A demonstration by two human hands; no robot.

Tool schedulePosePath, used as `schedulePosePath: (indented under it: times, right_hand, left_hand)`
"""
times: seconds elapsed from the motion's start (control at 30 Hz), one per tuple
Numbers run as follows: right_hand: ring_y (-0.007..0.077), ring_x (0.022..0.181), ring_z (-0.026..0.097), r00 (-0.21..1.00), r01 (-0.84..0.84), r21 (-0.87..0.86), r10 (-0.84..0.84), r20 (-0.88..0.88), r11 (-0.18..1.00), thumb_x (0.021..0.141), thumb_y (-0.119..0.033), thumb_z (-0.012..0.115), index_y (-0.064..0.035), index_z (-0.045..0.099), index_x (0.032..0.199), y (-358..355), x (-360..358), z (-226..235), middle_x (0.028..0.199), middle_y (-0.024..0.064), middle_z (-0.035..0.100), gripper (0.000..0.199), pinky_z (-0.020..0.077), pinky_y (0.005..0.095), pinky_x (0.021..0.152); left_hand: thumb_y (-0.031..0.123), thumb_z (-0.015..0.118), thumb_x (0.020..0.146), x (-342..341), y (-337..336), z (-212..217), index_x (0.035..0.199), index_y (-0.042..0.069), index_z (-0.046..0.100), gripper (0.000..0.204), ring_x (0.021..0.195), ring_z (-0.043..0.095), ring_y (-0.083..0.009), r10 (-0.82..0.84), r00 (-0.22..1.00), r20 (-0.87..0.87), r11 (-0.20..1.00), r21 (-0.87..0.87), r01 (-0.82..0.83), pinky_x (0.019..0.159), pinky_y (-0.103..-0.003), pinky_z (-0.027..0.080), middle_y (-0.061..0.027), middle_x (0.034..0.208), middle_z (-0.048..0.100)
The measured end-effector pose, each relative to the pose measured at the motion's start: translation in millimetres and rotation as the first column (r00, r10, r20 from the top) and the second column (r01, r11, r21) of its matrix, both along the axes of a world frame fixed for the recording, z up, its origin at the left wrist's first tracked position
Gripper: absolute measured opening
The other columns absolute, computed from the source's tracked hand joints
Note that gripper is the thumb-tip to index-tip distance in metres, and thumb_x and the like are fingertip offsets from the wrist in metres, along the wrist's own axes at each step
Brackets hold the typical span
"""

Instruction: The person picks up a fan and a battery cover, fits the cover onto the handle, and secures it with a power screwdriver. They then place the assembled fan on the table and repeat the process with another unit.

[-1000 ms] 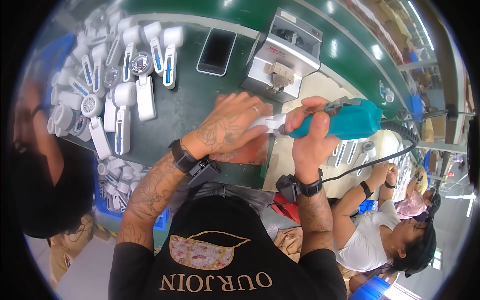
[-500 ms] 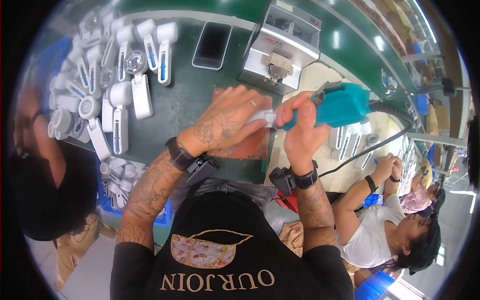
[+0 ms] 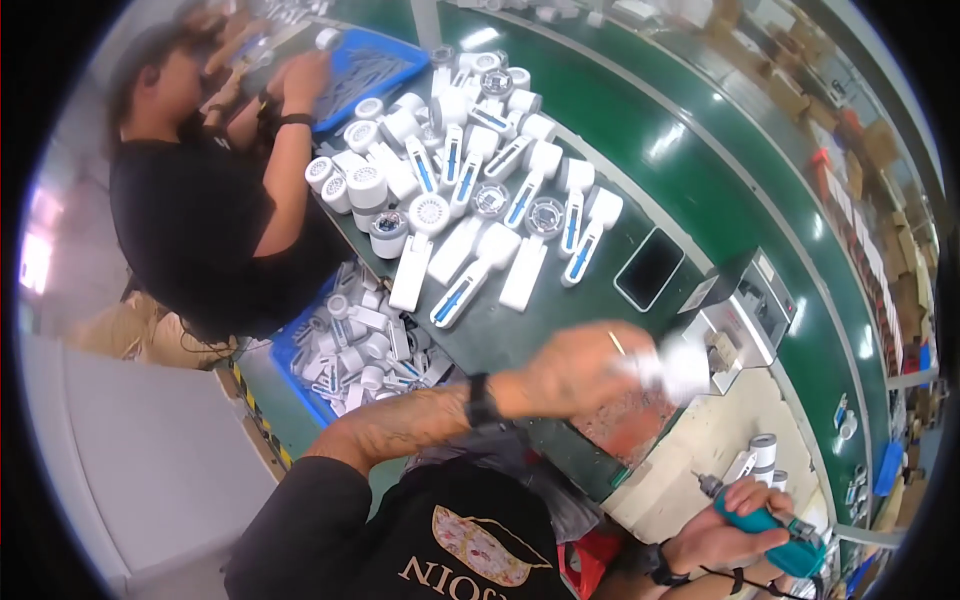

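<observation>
Smeared by motion, my left hand (image 3: pixel 575 372) is closed on a white handheld fan (image 3: pixel 686 368), whose round head points right, in front of the silver machine. Below them an orange-red mat (image 3: pixel 622 432) lies on the green bench. My right hand (image 3: pixel 728 530) is at the lower right, its fingers wrapped round a teal electric screwdriver (image 3: pixel 765 528) with the bit pointing up and left. Close to the bit stand white fan parts (image 3: pixel 763 452) on a pale board. Many more white handheld fans (image 3: pixel 490 250) are heaped on the bench left of my left hand, several showing blue strips in their handles.
A phone (image 3: pixel 650 268) lies beside the silver machine (image 3: pixel 738 325). At bench side, a blue bin (image 3: pixel 303 392) holds more white fans. A co-worker in black (image 3: pixel 215 220) sits at the left near a blue tray (image 3: pixel 420 62). The pale board (image 3: pixel 690 470) covers the bench's right part.
My hands have moved apart: the left lifts the fan off the mat, and the right has drawn the screwdriver down to the right. The view has swung left.
</observation>
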State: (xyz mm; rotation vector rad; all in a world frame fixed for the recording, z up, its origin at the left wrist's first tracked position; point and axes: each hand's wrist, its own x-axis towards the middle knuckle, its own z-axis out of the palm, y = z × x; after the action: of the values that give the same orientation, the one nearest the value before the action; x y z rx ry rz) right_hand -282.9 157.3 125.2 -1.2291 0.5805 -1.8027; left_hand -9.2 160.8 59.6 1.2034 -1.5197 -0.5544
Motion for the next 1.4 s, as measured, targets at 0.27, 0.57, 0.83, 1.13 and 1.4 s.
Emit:
schedulePosePath:
  times: [0.27, 0.57, 0.83, 1.13, 1.4]
  right_hand:
    - [0.0150, 0.056, 0.050, 0.956, 0.228, 0.216, -0.176, -0.233, 0.949, 0.093, -0.065, 0.058, -0.0018, 0.051, 0.105, 25.8, -21.9, -46.3, 0.062, 0.0047, 0.048, 0.065, 0.0409, 0.0273, 0.052]
    - [0.0192, 0.069, 0.058, 0.958, 0.110, 0.354, -0.004, -0.286, 0.929, 0.083, -0.078, 0.061, 0.0045, 0.054, 0.116, 40.3, -27.1, -53.4, 0.078, 0.0095, 0.059, 0.089, 0.0448, 0.0308, 0.061]
    - [0.0154, 0.066, 0.054, 0.942, 0.242, 0.327, -0.141, -0.305, 0.913, 0.083, -0.074, 0.064, 0.0058, 0.055, 0.118, 71.5, -51.5, -43.1, 0.078, 0.0086, 0.060, 0.088, 0.0410, 0.0285, 0.060]
    - [0.0108, 0.064, 0.051, 0.918, 0.340, 0.267, -0.257, -0.301, 0.902, 0.088, -0.067, 0.065, 0.0045, 0.058, 0.119, 70.1, -69.5, -50.6, 0.077, 0.0069, 0.062, 0.078, 0.0359, 0.0252, 0.058]
    - [0.0185, 0.078, 0.063, 0.832, 0.441, 0.180, -0.325, -0.449, 0.879, 0.095, -0.064, 0.056, 0.0044, 0.055, 0.120, 10.1, -77.6, -71.4, 0.083, 0.0089, 0.063, 0.072, 0.0465, 0.0288, 0.066]
  left_hand:
    - [0.022, 0.064, 0.099, 272.8, -75.9, 4.5, 0.137, -0.001, 0.054, 0.045, 0.112, 0.061, -0.0190, 0.605, 0.615, -0.505, 0.771, 0.179, -0.612, 0.092, -0.033, 0.052, -0.0135, 0.126, 0.064]
    - [0.012, 0.063, 0.096, 77.2, -95.3, 65.6, 0.124, 0.007, 0.065, 0.029, 0.095, 0.065, -0.0235, 0.336, 0.942, 0.012, 0.920, -0.218, -0.325, 0.087, -0.035, 0.052, -0.0097, 0.110, 0.068]
    - [0.055, 0.065, 0.089, -248.1, -113.3, -11.5, 0.105, 0.002, 0.064, 0.056, 0.091, 0.066, -0.0327, -0.466, 0.806, 0.365, 0.883, 0.136, 0.449, 0.081, -0.044, 0.052, -0.0146, 0.094, 0.067]
    - [0.055, 0.063, 0.085, -285.1, -133.9, -42.5, 0.113, -0.001, 0.062, 0.062, 0.107, 0.062, -0.0369, -0.481, 0.803, 0.352, 0.852, 0.405, 0.332, 0.093, -0.045, 0.049, -0.0210, 0.106, 0.068]
    - [0.018, 0.070, 0.082, -186.6, -79.4, 11.2, 0.101, 0.002, 0.068, 0.025, 0.095, 0.065, -0.0348, -0.439, 0.886, 0.151, 0.895, 0.165, 0.415, 0.081, -0.041, 0.052, -0.0140, 0.094, 0.066]
